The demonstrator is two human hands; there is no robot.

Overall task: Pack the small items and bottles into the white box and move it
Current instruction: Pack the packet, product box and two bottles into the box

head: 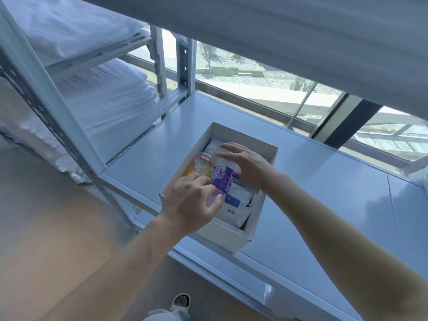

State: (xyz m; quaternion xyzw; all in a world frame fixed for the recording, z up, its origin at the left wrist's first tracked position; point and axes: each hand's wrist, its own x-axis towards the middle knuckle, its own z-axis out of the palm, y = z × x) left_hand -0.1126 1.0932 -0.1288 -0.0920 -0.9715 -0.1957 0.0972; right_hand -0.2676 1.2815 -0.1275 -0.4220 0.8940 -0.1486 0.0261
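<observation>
The white box (228, 238) stands open on the pale blue shelf (312, 193). Inside it lie a yellow-labelled bottle (198, 168), a purple-labelled bottle (224, 180) and a white pouch with a blue label (235, 206). My left hand (191, 205) reaches in from the near side, pinching the purple bottle between fingers and thumb. My right hand (246, 164) lies over the far end of that bottle with its fingers stretched straight to the left, above the bottle caps. The box floor is hidden under the items.
The shelf belongs to a metal rack; its upright post (58, 112) rises left of the box. Folded white bedding (111, 105) fills the rack on the left. A window (254, 77) runs behind the shelf. My sandalled foot (181, 301) shows on the floor below.
</observation>
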